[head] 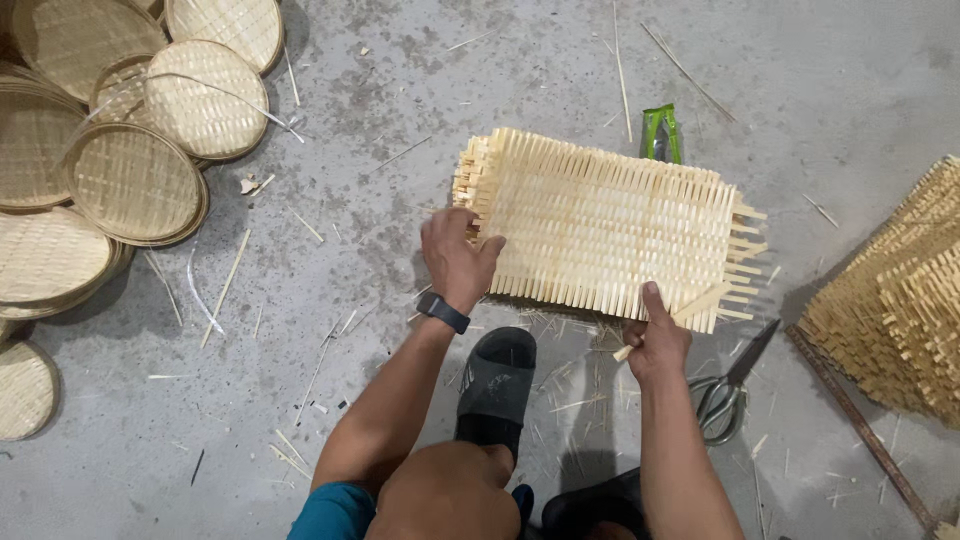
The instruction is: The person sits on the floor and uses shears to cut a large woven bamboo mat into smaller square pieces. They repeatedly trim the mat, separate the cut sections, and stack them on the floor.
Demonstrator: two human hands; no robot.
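Head view, looking straight down at a grey concrete floor (400, 90). Person crouched, knee and both forearms in frame.

Woven bamboo mat (600, 225), rectangular, pale yellow, lies flat on the floor in the upper middle, loose strip ends sticking out all round its edges. It sits slightly skewed, left end higher in frame than right.

Left hand (455, 258): closed on the mat's left edge near the lower left corner, fingers over the weave. Dark band on that wrist.

Right hand (655, 340): at the mat's lower edge toward the right, thumb up against the weave, fingers pinched round a loose bamboo strip (685, 310) that runs up into the mat's lower right corner. The hands are well apart, one at each end of the near edge.

A foot in a dark sandal (497, 380) rests on the floor just below the mat, between the two arms.

Scissors (725, 390) lie on the floor just right of the right hand, blades pointing up toward the mat. A green-handled tool (660, 132) shows past the mat's far edge, partly hidden by it.

Stack of round woven trays (130, 140) fills the upper left corner of the floor. Pile of more woven mats (900, 310) at the right edge. Bamboo slivers scattered across the floor
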